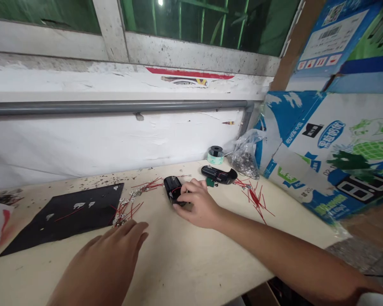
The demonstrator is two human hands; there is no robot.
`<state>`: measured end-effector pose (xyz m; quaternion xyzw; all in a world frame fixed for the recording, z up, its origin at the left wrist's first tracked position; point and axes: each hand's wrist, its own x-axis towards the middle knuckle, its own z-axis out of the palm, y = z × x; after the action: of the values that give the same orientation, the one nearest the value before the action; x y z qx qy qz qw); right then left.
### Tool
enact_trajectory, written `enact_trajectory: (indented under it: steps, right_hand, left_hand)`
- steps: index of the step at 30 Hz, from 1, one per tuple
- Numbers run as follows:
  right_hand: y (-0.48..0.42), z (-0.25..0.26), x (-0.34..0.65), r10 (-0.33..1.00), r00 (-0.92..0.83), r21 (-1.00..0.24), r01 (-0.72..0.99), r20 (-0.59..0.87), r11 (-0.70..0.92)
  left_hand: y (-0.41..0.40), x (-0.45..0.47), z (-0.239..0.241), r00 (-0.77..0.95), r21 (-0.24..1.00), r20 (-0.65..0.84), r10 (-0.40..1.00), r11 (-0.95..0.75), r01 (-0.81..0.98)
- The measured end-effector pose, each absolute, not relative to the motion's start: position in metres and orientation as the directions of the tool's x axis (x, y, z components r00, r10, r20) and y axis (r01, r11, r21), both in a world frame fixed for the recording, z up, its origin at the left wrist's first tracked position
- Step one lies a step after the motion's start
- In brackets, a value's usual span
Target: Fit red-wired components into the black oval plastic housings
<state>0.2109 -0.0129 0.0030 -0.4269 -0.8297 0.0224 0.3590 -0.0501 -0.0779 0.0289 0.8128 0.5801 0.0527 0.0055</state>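
My right hand [198, 205] grips a small black plastic casing [173, 190], which has thin red wire at its open end. Just beyond my fingers lies a second black casing [217, 174], with a small green circuit board [210, 182] at its near edge. My left hand [115, 246] hovers low over the bench top [175, 259], fingers loosely spread and empty. Nearest to it is a tangle of red wires with metal terminals [126, 212]. Another scatter of red wires [255, 199] lies right of my right hand.
A black mat [64, 221] with a few white pieces covers the bench's left side. A tape spool [215, 155] and a plastic bag of metal parts [245, 159] stand against the white wall. Printed cardboard boxes [325, 148] rise at the right.
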Motion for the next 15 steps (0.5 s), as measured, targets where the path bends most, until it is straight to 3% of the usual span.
enact_trajectory:
  steps: [2,6,9,12,15]
  right_hand:
    - [-0.014,0.003,0.209,0.721,-0.379,-0.342,0.69,0.58,0.638]
    - [-0.016,0.002,0.206,0.71,-0.383,-0.335,0.684,0.591,0.648]
    - [-0.018,0.002,0.204,0.701,-0.391,-0.326,0.68,0.596,0.657]
    - [-0.022,0.002,0.202,0.688,-0.401,-0.324,0.665,0.605,0.672]
    - [-0.028,0.006,0.202,0.665,-0.391,-0.35,0.622,0.637,0.701]
  left_hand:
    - [-0.07,-0.034,0.044,0.28,-0.016,-0.003,0.96,-0.28,0.96]
    - [-0.05,-0.011,0.073,0.137,-0.047,0.069,0.988,-0.134,0.99]
    - [-0.023,-0.002,0.082,0.083,0.062,0.207,0.975,-0.098,0.993]
    - [0.012,0.003,0.079,0.1,0.183,0.382,0.919,-0.182,0.966]
    - [0.046,0.001,0.07,0.102,0.336,0.26,0.96,-0.189,0.923]
